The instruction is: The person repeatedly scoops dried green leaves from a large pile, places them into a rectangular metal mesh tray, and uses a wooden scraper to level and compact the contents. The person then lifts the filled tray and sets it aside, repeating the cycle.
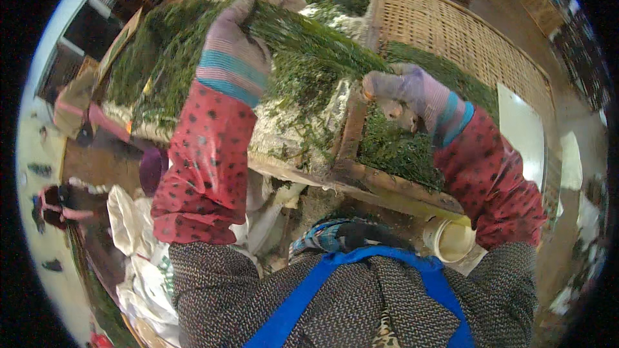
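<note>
A bundle of dark green, seaweed-like strands stretches slantwise between my gloved hands. My left hand, in a pinkish knit glove with blue stripes, grips its upper left end. The lower right end is in my right hand, gloved alike, whose fingers are partly hidden. Beneath the bundle, white grains like salt lie mixed with loose strands on the work table. Below my right hand, more green strands fill a wooden-framed compartment. Motion blurs the bundle.
Left of my left arm lies a large green heap. A woven bamboo panel stands at the back right. A co-worker's gloved hand is at the far left. Below are white sacks and a pale bucket.
</note>
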The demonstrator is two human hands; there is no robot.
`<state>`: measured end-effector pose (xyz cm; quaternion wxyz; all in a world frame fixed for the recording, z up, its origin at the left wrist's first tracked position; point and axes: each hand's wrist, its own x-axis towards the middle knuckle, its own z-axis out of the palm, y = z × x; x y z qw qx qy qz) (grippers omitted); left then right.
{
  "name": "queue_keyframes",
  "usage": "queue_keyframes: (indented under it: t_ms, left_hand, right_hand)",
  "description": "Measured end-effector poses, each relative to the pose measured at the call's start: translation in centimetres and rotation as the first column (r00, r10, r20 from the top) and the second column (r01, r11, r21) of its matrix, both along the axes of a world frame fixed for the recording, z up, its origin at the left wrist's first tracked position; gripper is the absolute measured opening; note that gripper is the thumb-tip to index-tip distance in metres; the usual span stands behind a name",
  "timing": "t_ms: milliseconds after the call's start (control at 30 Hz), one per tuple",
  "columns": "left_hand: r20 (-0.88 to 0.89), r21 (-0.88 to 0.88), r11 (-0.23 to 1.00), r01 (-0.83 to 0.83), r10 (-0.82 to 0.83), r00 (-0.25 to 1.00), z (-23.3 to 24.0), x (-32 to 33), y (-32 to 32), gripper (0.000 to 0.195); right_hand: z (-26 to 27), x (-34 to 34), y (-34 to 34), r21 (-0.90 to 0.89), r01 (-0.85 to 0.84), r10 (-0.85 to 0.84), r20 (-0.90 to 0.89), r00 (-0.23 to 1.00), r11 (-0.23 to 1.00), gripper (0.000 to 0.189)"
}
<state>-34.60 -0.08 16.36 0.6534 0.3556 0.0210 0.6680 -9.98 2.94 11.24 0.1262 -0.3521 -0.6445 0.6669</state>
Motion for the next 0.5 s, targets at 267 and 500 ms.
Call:
queue_keyframes:
  t_ms: [267, 500]
  left_hand:
    - [-0.292, 0.168, 0.986, -0.007, 0.057, 0.955, 4.7, 8.1, 1.4, 0.012]
    - [-0.27, -0.015, 0.961, 0.275, -0.269, 0.925, 1.2, 16.0, 9.1, 0.028]
  right_hand:
    - [5.7, 7.0, 0.1, 0.064, 0.196, -0.195, -0.029, 0.98, 0.978, 0.03]
    - [4.9, 18.6, 1.0, 0.245, 0.347, -0.406, 0.258, 0.877, 0.905, 0.026]
